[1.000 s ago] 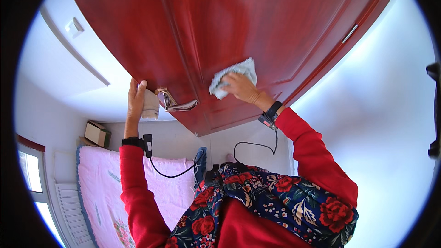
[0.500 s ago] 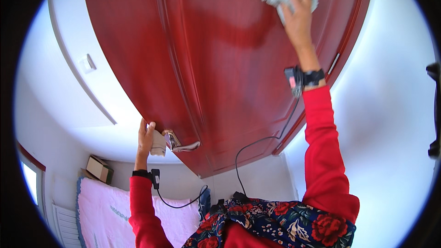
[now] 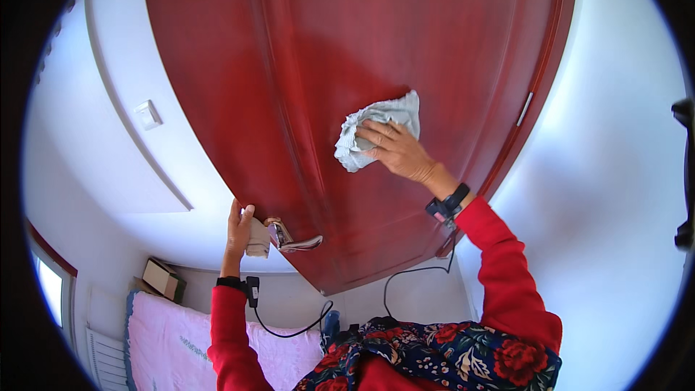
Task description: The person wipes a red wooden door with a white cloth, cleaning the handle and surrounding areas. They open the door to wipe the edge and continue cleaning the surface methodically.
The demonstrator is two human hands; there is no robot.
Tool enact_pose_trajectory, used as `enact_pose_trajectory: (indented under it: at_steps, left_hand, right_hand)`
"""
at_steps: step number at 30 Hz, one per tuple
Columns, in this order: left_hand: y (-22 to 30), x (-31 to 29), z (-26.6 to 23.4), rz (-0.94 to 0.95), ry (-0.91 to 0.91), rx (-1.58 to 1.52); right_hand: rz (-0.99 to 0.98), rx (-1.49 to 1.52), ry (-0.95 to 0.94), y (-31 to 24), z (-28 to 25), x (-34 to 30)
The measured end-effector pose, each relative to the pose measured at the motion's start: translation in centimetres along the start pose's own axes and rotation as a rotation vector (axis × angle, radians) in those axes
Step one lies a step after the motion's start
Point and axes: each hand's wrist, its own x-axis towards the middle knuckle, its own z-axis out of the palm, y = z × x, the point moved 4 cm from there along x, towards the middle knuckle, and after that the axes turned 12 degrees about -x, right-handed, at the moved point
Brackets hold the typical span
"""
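Note:
A dark red panelled door (image 3: 217, 101) fills the middle of the view. My right hand (image 3: 402, 153) presses a crumpled pale grey cloth (image 3: 391, 112) against the door's face, fingers bent over it. At the door's left edge, my left hand (image 3: 237, 228) is closed around a folded beige cloth (image 3: 258, 237), with its thumb and fingers at the edge. Just right of that cloth is the shiny metal door handle (image 3: 293, 240). The left fingertips are partly hidden by the door's edge.
A white light switch (image 3: 148, 114) sits on the wall left of the door. Lower left are a pink bedcover (image 3: 166, 340), a box (image 3: 163, 279) and a window (image 3: 49, 282). A black cable (image 3: 416, 270) loops below the door; a white wall (image 3: 608, 174) stands right.
My right hand has swept the grey cloth down and left, from the door's upper right to its middle. My left hand stays at the door's edge with the folded cloth.

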Motion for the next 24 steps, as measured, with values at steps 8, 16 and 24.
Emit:
enact_pose_trajectory:
  at_steps: [8, 16, 24]
  left_hand:
    - [0.2, -0.1, 0.0, -0.053, 0.043, -0.012]
    - [0.5, -0.4, -0.2, -0.052, 0.041, -0.038]
    - [0.8, -0.2, -0.1, 0.016, 0.01, -0.012]
  right_hand:
    - [0.227, -0.279, 0.477, 11.6, -12.0, 15.3]
    - [0.115, -0.253, 0.379, 4.6, -4.8, 16.4]
    - [-0.242, -0.03, -0.081, -3.2, 1.1, 4.8]
